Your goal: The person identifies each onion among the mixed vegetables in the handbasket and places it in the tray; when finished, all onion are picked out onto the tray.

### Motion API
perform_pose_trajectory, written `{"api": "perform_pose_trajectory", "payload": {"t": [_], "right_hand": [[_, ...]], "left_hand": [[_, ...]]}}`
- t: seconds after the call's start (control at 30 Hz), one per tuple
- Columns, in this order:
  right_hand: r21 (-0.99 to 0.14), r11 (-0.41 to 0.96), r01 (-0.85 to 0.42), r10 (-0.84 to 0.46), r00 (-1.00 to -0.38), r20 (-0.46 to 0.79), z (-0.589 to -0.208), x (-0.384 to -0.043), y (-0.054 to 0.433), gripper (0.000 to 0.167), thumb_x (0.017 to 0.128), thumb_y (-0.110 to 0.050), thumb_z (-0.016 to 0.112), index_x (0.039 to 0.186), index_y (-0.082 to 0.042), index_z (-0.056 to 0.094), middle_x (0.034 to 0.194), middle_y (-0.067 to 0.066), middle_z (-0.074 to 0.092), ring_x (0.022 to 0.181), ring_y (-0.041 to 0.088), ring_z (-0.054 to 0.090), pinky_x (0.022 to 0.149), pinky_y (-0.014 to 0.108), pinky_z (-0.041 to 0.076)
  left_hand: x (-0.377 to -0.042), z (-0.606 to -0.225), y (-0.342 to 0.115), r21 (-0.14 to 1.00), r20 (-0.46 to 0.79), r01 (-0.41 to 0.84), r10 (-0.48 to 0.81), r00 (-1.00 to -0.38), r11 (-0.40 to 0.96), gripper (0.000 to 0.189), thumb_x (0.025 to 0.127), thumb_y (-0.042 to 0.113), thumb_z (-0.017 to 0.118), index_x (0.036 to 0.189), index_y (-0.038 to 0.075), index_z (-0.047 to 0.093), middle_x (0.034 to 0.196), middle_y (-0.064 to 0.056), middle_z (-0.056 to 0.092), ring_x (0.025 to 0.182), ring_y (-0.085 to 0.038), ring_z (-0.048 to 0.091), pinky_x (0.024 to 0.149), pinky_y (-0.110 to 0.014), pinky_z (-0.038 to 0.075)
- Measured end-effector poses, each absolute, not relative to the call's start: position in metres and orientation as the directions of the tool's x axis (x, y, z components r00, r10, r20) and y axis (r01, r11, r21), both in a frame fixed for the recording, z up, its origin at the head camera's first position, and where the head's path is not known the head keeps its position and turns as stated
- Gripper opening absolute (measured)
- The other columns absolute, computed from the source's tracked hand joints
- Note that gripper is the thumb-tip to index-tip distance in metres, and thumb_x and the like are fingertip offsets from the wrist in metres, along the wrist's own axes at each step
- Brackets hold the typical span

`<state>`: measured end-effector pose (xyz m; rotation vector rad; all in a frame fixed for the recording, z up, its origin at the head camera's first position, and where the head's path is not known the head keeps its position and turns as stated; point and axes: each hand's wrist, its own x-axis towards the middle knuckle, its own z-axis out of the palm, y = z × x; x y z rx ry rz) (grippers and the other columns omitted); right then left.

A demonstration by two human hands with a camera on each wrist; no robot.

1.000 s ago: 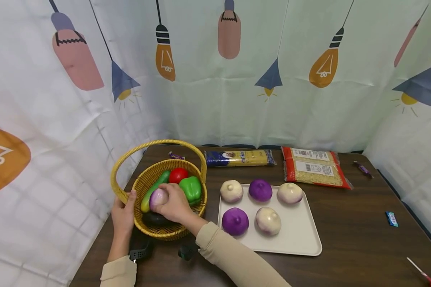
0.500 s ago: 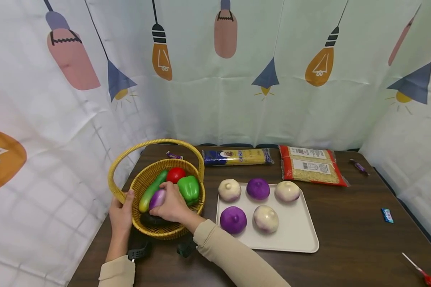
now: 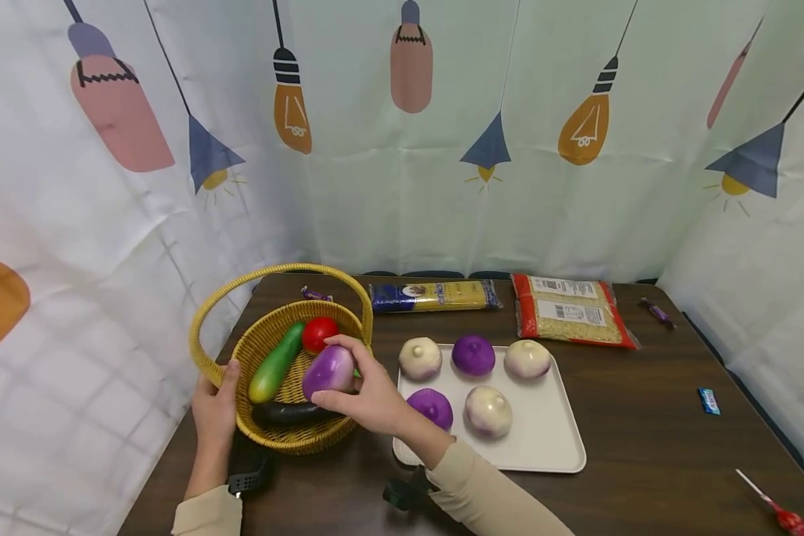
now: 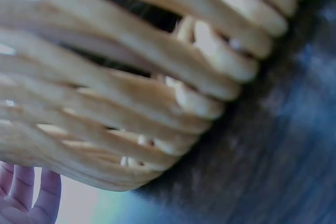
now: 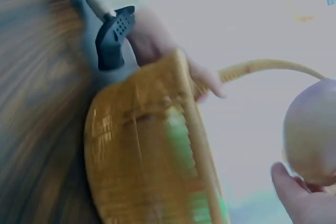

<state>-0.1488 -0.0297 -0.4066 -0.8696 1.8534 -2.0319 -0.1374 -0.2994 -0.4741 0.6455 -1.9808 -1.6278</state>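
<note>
In the head view my left hand (image 3: 216, 409) grips the rim of a yellow wicker basket (image 3: 304, 444) at the foot of its arched handle, thumb over the edge. My right hand (image 3: 382, 393) holds a purple-and-white turnip (image 3: 328, 371) between thumb and fingers, above the basket's right part. Inside the basket lie a green cucumber (image 3: 280, 361) with a yellow end, a red tomato (image 3: 318, 333) and a dark eggplant (image 3: 291, 414). A green bell pepper is mostly hidden behind the right hand. The right wrist view shows the turnip (image 5: 312, 135) raised clear of the basket rim.
Right of the basket, a white tray (image 3: 543, 447) bears several purple and white turnips. Behind lie a spaghetti pack (image 3: 435, 295) and a red-edged grain bag (image 3: 572, 313). Small wrapped candies and a red lollipop (image 3: 789, 521) lie on the right of the dark table (image 3: 643, 417).
My right hand has lifted the turnip from among the basket's vegetables and moved right with it, uncovering the cucumber and eggplant. My left hand keeps its grip on the basket.
</note>
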Motion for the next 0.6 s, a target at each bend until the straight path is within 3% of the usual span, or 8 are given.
{"api": "perform_pose_trajectory", "payload": {"t": [0.13, 0.33, 0.47, 0.6], "right_hand": [[-0.957, -0.258, -0.133, -0.567, -0.781, 0.261, -0.401, -0.144, 0.009, 0.063, 0.089, -0.013, 0.069, 0.142, -0.018, 0.035, 0.138, 0.019, 0.038, 0.111, 0.024, 0.057, 0.085, 0.038, 0.054], [-0.968, -0.115, -0.222, -0.447, -0.859, 0.250, -0.404, -0.148, 0.060, 0.075, 0.080, -0.010, 0.078, 0.140, -0.019, 0.034, 0.133, 0.017, 0.044, 0.109, 0.028, 0.059, 0.082, 0.041, 0.054], [-0.965, -0.099, -0.243, -0.347, -0.900, 0.262, -0.410, -0.151, 0.093, 0.083, 0.076, -0.005, 0.081, 0.139, -0.010, 0.027, 0.136, 0.017, 0.046, 0.113, 0.026, 0.057, 0.086, 0.037, 0.052], [-0.963, -0.099, -0.252, -0.251, -0.930, 0.270, -0.418, -0.152, 0.126, 0.078, 0.077, -0.001, 0.079, 0.135, -0.005, 0.028, 0.133, 0.016, 0.050, 0.111, 0.020, 0.057, 0.087, 0.031, 0.050]], "left_hand": [[-0.138, -0.472, -0.299, 0.984, 0.072, -0.050, -0.642, -0.763, 0.169, 0.015, 0.096, 0.032, 0.063, 0.095, 0.019, 0.056, 0.078, 0.009, 0.052, 0.068, -0.009, 0.050, 0.060, -0.018, 0.041], [-0.140, -0.473, -0.300, 0.985, 0.086, -0.035, -0.652, -0.753, 0.171, 0.014, 0.095, 0.032, 0.064, 0.095, 0.021, 0.056, 0.078, 0.012, 0.053, 0.070, -0.008, 0.049, 0.062, -0.016, 0.040], [-0.141, -0.476, -0.301, 0.987, 0.070, -0.045, -0.653, -0.754, 0.157, 0.012, 0.095, 0.031, 0.064, 0.094, 0.023, 0.056, 0.078, 0.012, 0.053, 0.068, -0.006, 0.050, 0.059, -0.015, 0.041], [-0.141, -0.472, -0.298, 0.990, 0.056, -0.043, -0.648, -0.760, 0.137, 0.011, 0.094, 0.030, 0.065, 0.094, 0.023, 0.056, 0.078, 0.012, 0.054, 0.067, -0.006, 0.051, 0.059, -0.015, 0.042]]}}
